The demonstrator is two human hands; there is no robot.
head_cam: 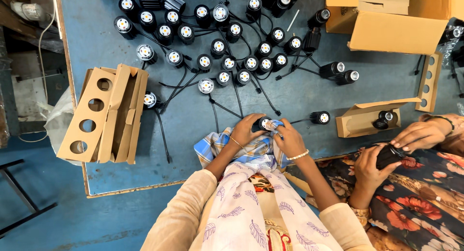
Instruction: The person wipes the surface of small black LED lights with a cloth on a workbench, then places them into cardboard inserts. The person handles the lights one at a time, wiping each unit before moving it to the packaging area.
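Note:
My left hand (pixel 245 130) and my right hand (pixel 289 138) meet at the near edge of a blue table (pixel 309 94). Between them they hold a small black spotlight (pixel 264 124) with a pale lens, its cable trailing away over the table. A blue checked cloth (pixel 227 143) lies under and around both hands, and my right hand presses a fold of it against the spotlight. Each wrist wears a thin bracelet.
Several black spotlights (pixel 218 47) with cables cover the far half of the table. Cardboard inserts with round holes (pixel 96 115) lie at the left edge. An open small box (pixel 367 119) and a large carton (pixel 386 19) sit right. Another person's hands (pixel 386 154) hold a spotlight at the right.

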